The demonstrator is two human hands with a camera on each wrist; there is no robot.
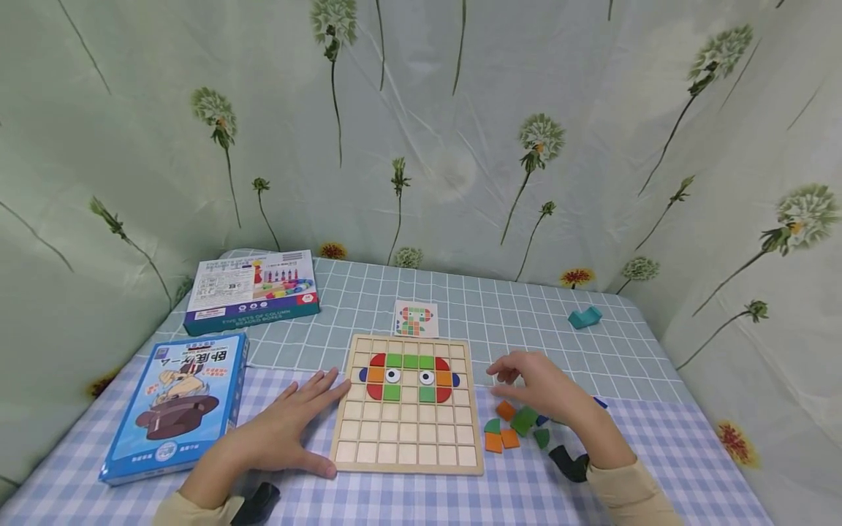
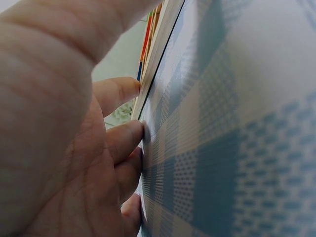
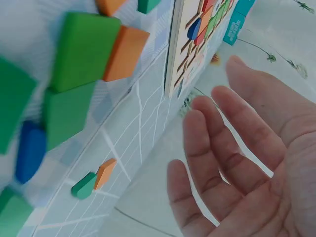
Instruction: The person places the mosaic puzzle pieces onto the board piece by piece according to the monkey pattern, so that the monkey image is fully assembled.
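My left hand (image 1: 279, 429) rests at the left side of a wooden grid board (image 1: 408, 432), fingers spread, with fingertips and thumb at its edge. Coloured pieces on the board form a pattern: green squares (image 1: 411, 361), red rounded corners, orange squares, blue half-rounds and two eye tiles (image 1: 392, 375). Right of the board, my right hand (image 1: 536, 383) hovers with loosely bent fingers and holds nothing, as the right wrist view confirms. Loose pieces lie beneath and beside it, among them a green square (image 3: 84, 52), an orange square (image 3: 126, 53) and a blue half-round (image 3: 30, 153).
A pattern card (image 1: 416, 321) lies just behind the board. To the left are a blue game box (image 1: 177, 402) and, farther back, a bead-set box (image 1: 253, 288). A teal block (image 1: 585, 317) sits at the back right. A patterned curtain (image 1: 447, 146) surrounds the table.
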